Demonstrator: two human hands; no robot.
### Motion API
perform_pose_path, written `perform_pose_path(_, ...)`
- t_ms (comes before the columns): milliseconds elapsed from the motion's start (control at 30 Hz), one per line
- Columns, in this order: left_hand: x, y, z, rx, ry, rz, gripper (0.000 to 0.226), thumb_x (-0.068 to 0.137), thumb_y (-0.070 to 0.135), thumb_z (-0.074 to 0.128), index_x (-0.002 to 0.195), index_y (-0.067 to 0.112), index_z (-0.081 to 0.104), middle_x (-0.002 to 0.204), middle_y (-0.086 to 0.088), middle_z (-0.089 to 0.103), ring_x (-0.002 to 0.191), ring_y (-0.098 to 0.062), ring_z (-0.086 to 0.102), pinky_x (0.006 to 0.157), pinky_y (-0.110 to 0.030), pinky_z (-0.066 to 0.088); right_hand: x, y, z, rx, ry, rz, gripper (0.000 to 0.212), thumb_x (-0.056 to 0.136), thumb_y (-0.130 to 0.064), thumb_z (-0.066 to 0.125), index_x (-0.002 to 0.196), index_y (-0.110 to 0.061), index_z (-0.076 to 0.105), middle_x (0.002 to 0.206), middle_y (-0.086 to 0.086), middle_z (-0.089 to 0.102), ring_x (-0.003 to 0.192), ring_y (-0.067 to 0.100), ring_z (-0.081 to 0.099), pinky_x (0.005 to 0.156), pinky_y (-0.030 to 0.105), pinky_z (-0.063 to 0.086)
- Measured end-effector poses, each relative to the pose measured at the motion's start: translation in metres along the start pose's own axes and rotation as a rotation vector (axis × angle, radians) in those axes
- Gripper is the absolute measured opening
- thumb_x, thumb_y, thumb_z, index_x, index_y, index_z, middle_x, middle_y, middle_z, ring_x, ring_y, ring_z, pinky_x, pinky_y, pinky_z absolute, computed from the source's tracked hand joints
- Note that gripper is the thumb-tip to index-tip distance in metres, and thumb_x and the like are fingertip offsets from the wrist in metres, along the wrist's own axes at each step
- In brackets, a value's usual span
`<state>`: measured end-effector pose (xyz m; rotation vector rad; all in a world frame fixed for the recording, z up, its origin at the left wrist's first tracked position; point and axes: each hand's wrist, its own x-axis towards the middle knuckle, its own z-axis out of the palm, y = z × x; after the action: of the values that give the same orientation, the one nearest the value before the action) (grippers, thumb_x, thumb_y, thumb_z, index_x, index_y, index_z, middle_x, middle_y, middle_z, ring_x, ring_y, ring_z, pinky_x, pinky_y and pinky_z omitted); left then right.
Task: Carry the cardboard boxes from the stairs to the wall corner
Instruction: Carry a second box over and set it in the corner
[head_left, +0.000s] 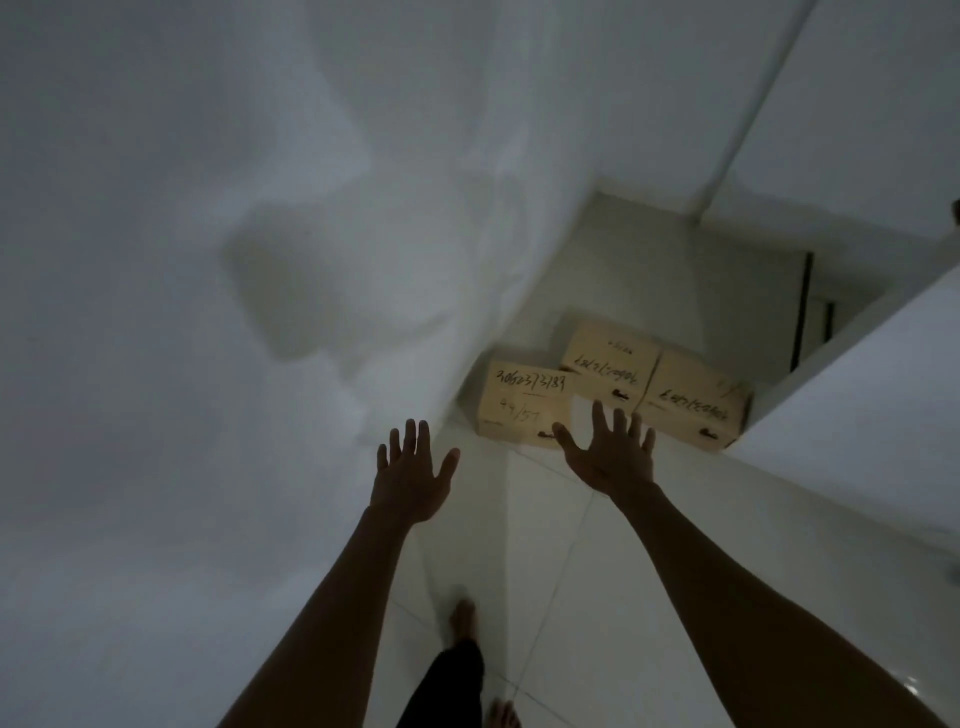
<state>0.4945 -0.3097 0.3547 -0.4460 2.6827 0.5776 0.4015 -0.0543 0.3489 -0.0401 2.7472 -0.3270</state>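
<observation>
Three tan cardboard boxes with black handwritten numbers sit on the white tiled floor ahead. The nearest box (524, 402) stands by the left wall. A second box (608, 364) lies behind it and a third box (693, 400) lies to the right. My left hand (413, 470) is stretched forward with fingers spread, holding nothing, just left of the nearest box. My right hand (608, 452) is also spread and empty, and it overlaps the lower right corner of the nearest box in view.
A large white wall (208, 260) fills the left side. A white low wall (857, 415) borders the right, with a dark railing (802, 312) and a stair opening behind it. My bare feet (462, 618) stand on the glossy tiles (597, 597).
</observation>
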Motion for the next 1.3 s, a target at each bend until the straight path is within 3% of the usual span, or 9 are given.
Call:
perform_pose_path(433,0.214,0.082,-0.009,0.053,-0.117,0.071,0.076,0.105,0.054,0.023,0.161,0.006,0.005,0.170,-0.016,0.002,0.157,-0.037,0.003,0.128,-0.052,0.006,0.177,0.028,-0.028,0.140,-0.059,0.170,0.094,0.094,-0.076,0.028,0.165,-0.016,0.013,0.171,0.018,0.015,0.158,0.039,0.006,0.125,0.055,0.004)
perform_pose_path(733,0.356,0.114,0.031,-0.014,-0.188,-0.047,0.074,0.105,0.052,0.028,0.160,0.006,0.011,0.169,-0.018,0.012,0.156,-0.038,0.011,0.127,-0.055,0.013,0.332,0.056,-0.001,0.274,-0.187,0.259,0.092,0.095,-0.073,0.037,0.163,-0.014,0.017,0.164,0.022,0.028,0.148,0.041,0.034,0.120,0.054,0.028)
perform_pose_path(967,0.511,0.112,0.132,-0.167,-0.201,-0.270,0.077,0.104,0.054,0.029,0.161,0.005,0.009,0.168,-0.020,0.015,0.154,-0.038,0.018,0.126,-0.051,0.020,0.476,0.090,0.100,0.300,-0.260,0.316,0.094,0.093,-0.074,0.041,0.162,-0.014,0.021,0.160,0.024,0.034,0.144,0.043,0.040,0.118,0.053,0.034)
perform_pose_path(1100,0.600,0.085,0.211,-0.224,-0.157,-0.237,0.082,0.100,0.062,0.033,0.158,0.005,0.019,0.156,-0.023,0.036,0.142,-0.042,0.040,0.112,-0.057,0.042,0.548,0.107,0.184,0.325,-0.277,0.339,0.096,0.092,-0.075,0.044,0.162,-0.014,0.020,0.160,0.024,0.034,0.142,0.045,0.041,0.115,0.055,0.038)
perform_pose_path(1300,0.709,0.005,0.333,-0.216,-0.208,-0.288,0.093,0.082,0.076,0.033,0.147,0.011,0.039,0.142,-0.018,0.055,0.125,-0.039,0.058,0.099,-0.052,0.052,0.628,0.130,0.323,0.394,-0.307,0.422,0.105,0.087,-0.078,0.049,0.163,-0.014,0.014,0.162,0.022,0.029,0.143,0.044,0.040,0.112,0.057,0.041)
